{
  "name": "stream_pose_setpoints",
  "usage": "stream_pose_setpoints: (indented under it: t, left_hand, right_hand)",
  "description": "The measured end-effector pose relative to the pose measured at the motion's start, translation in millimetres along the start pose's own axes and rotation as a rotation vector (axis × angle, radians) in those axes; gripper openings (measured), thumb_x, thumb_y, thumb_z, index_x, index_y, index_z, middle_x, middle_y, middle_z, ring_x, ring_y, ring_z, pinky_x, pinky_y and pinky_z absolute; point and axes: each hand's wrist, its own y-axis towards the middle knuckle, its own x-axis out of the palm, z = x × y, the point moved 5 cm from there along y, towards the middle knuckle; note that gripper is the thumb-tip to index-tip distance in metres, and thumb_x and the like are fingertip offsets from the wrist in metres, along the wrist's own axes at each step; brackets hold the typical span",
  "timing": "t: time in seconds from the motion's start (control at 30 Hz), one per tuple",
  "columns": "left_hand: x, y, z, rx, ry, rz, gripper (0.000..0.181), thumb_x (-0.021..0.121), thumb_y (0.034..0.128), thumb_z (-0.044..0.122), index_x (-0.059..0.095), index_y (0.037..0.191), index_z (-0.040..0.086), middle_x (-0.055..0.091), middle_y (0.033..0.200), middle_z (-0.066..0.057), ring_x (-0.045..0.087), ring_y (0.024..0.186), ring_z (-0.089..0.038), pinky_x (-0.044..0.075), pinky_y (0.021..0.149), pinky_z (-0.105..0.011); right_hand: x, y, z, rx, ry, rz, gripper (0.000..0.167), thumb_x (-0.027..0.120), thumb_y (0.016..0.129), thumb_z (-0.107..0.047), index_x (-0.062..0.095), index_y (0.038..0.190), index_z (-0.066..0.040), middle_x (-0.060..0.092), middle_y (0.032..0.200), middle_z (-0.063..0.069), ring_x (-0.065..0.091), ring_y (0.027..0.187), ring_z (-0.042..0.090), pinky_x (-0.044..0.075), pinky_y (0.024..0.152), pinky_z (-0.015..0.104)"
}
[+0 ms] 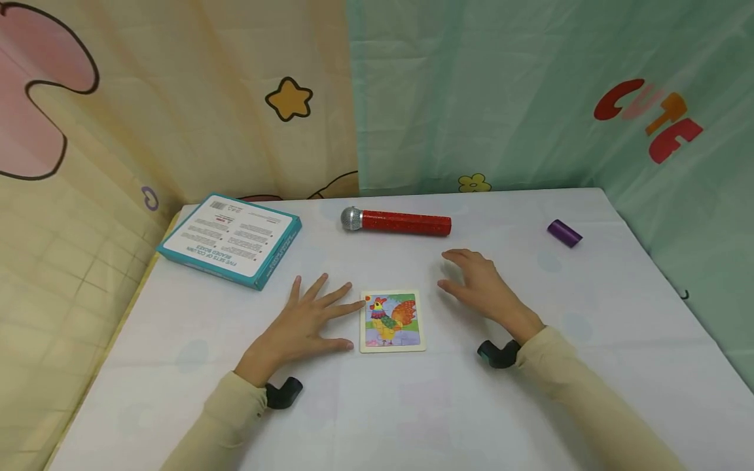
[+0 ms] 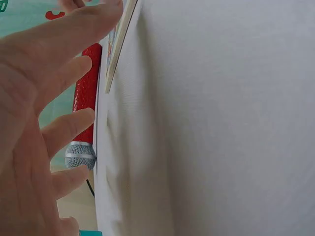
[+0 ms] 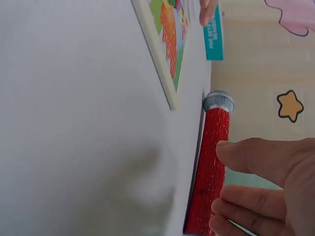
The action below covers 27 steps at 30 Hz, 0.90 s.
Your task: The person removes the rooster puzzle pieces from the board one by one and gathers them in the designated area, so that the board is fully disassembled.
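Note:
A small square jigsaw puzzle (image 1: 392, 321) with a colourful rooster picture and a pale frame lies on the white table between the hands. My left hand (image 1: 306, 327) is spread wide just left of it, the index fingertip at its upper left edge; whether it touches I cannot tell. Off to the puzzle's right, my right hand (image 1: 483, 288) hovers with fingers loosely bent and nothing in it. Behind both lies a red toy microphone (image 1: 406, 223) with a silver head, which also shows beyond the fingers in the right wrist view.
A teal-edged flat box (image 1: 230, 239) with printed text lies at the back left. Toward the back right is a short purple cylinder (image 1: 564, 233). Patterned curtains (image 1: 471, 98) hang behind the table (image 1: 377, 418). Each wrist wears a black camera mount (image 1: 285, 393).

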Motion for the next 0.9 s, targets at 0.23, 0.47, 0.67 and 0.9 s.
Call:
stream_pose_setpoints:
  t: [0.23, 0.47, 0.67, 0.9]
  left_hand:
    - [6.9, 1.9, 5.7, 0.02, -0.03, -0.022, 0.065, 0.074, 0.0802, 0.055, 0.055, 0.14, 0.037, 0.041, 0.154, 0.001, 0.017, 0.147, -0.041, -0.004, 0.11, -0.07]
    - [7.1, 7.0, 9.8, 0.049, -0.032, 0.031, 0.056, 0.078, 0.0801, 0.048, 0.065, 0.132, 0.03, 0.05, 0.147, -0.001, 0.025, 0.145, -0.039, -0.001, 0.109, -0.072]
    - [6.7, 10.6, 14.7, 0.032, -0.033, 0.062, 0.053, 0.08, 0.0774, 0.047, 0.07, 0.125, 0.026, 0.054, 0.143, -0.003, 0.03, 0.143, -0.038, -0.001, 0.11, -0.071]
    - [7.2, 10.5, 16.1, 0.021, -0.032, 0.083, 0.049, 0.082, 0.0756, 0.046, 0.073, 0.12, 0.027, 0.056, 0.141, -0.004, 0.036, 0.139, -0.042, 0.006, 0.109, -0.072]
  right_hand:
    - [22, 6.3, -38, -0.086, 0.064, -0.116, 0.036, 0.076, 0.087, -0.02, 0.069, 0.121, -0.007, 0.064, 0.117, 0.007, 0.058, 0.108, 0.026, 0.05, 0.093, 0.043]
    - [45, 15.1, -67, -0.172, 0.089, -0.212, 0.031, 0.077, 0.086, -0.018, 0.073, 0.115, -0.008, 0.067, 0.106, 0.001, 0.06, 0.098, 0.017, 0.052, 0.087, 0.031]
    - [58, 20.2, -77, -0.182, 0.055, -0.259, 0.032, 0.076, 0.087, -0.021, 0.073, 0.117, -0.011, 0.066, 0.108, -0.002, 0.06, 0.099, 0.014, 0.052, 0.089, 0.03]
    - [65, 25.1, -79, -0.166, 0.022, -0.266, 0.027, 0.078, 0.086, -0.024, 0.073, 0.111, -0.015, 0.063, 0.102, -0.006, 0.056, 0.089, 0.011, 0.051, 0.084, 0.028]
